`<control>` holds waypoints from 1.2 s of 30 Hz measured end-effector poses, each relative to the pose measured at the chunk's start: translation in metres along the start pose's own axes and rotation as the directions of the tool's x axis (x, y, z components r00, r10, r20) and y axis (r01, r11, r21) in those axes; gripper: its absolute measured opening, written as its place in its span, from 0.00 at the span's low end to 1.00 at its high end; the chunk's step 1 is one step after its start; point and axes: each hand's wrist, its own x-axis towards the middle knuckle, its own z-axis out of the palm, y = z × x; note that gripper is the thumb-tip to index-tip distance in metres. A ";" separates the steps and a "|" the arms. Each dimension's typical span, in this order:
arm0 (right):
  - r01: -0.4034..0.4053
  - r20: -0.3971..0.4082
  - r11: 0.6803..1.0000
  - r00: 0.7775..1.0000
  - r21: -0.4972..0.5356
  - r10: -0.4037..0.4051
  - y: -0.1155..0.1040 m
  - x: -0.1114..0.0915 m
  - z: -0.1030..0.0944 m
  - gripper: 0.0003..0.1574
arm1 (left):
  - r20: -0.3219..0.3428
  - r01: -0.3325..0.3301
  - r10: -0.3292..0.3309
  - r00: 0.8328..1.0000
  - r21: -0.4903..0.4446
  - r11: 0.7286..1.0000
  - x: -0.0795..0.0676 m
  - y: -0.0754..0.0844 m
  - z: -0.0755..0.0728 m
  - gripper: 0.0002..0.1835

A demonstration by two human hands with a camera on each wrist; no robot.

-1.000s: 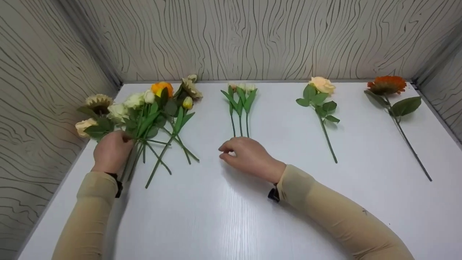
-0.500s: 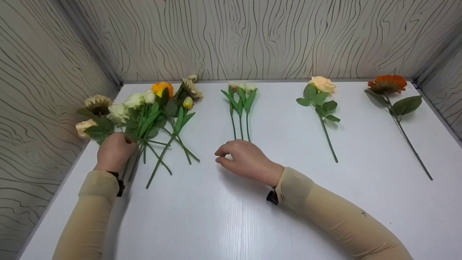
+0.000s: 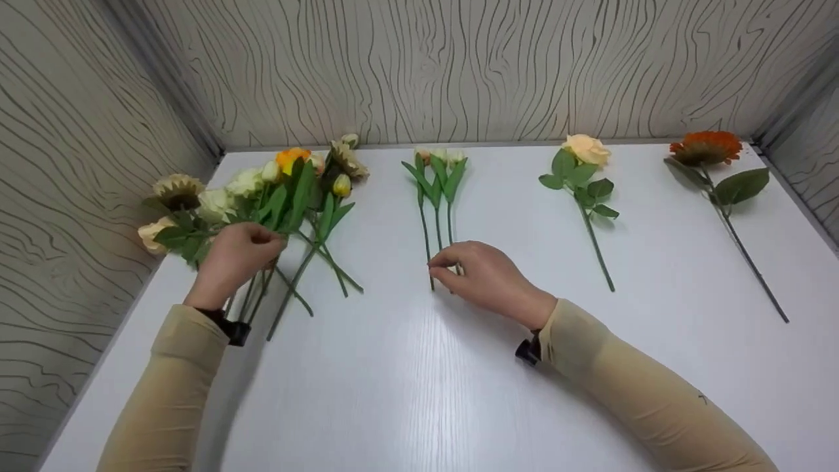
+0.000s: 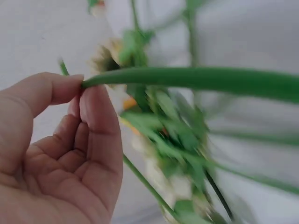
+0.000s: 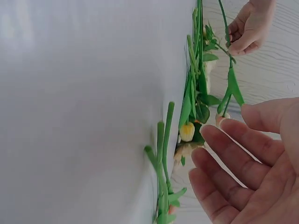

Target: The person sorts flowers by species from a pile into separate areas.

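Note:
My left hand (image 3: 233,265) pinches the stem of a tulip (image 3: 302,193) between thumb and forefinger, over the mixed heap of flowers (image 3: 226,200) on the left. Close up in the left wrist view, a green length of that tulip (image 4: 187,78) extends from the fingertips. Its pale pinkish bud (image 5: 221,119) points toward my right hand in the right wrist view. My right hand (image 3: 491,282) hovers over the lower stems of three tulips (image 3: 438,187) laid side by side. Nothing is between its loosely bent fingers (image 5: 229,151).
Farther right on the white table (image 3: 393,406) lie a peach rose (image 3: 586,151) and an orange flower (image 3: 706,149) with a long stem. A yellow tulip (image 3: 341,185) lies at the heap's right side. Wood-patterned panels (image 3: 459,72) stand behind and at both sides.
My left hand has moved right and lifted a tulip above the heap. My right hand has shifted a little right, over the three tulips' stems.

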 end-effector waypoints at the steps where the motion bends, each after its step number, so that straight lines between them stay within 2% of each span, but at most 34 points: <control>1: -0.004 -0.007 1.000 1.000 0.004 0.004 0.002 -0.002 -0.002 0.14 | 0.017 0.000 0.001 1.000 -0.026 1.000 0.001 0.007 0.003 0.17; 6: -0.041 -0.045 0.998 0.998 0.045 0.043 0.013 -0.011 -0.013 0.14 | 0.080 -0.020 0.037 0.996 -0.196 0.980 0.010 0.040 0.028 0.15; 9: -0.097 -0.065 0.985 0.992 0.141 0.107 0.020 -0.015 -0.020 0.14 | 0.093 -0.031 0.067 0.993 -0.339 0.940 0.023 0.063 0.052 0.15; 11: -0.138 -0.065 0.960 0.985 0.244 0.158 0.024 -0.017 -0.024 0.14 | 0.092 -0.024 0.071 0.993 -0.433 0.901 0.034 0.080 0.073 0.14; 14: -0.188 -0.049 0.897 0.973 0.401 0.226 0.028 -0.018 -0.028 0.17 | 0.066 -0.036 0.090 0.994 -0.577 0.816 0.049 0.107 0.106 0.14; 17: -0.209 -0.043 0.846 0.964 0.490 0.263 0.030 -0.019 -0.030 0.18 | 0.023 -0.077 0.126 0.992 -0.677 0.732 0.059 0.131 0.135 0.13; 21: -0.220 -0.055 0.822 0.955 0.525 0.290 0.031 -0.019 -0.032 0.16 | -0.024 -0.130 0.169 0.985 -0.748 0.651 0.065 0.151 0.162 0.11; 25: -0.216 -0.058 0.809 0.954 0.547 0.295 0.033 -0.016 -0.029 0.14 | -0.032 -0.137 0.185 0.982 -0.795 0.591 0.065 0.154 0.177 0.11; 29: -0.224 -0.070 0.793 0.946 0.566 0.317 0.035 -0.016 -0.027 0.15 | -0.009 -0.118 0.192 0.981 -0.813 0.569 0.066 0.155 0.184 0.11; 36: -0.238 -0.074 0.800 0.941 0.551 0.330 0.038 -0.014 -0.025 0.16 | 0.006 -0.110 0.191 0.982 -0.802 0.587 0.067 0.152 0.185 0.11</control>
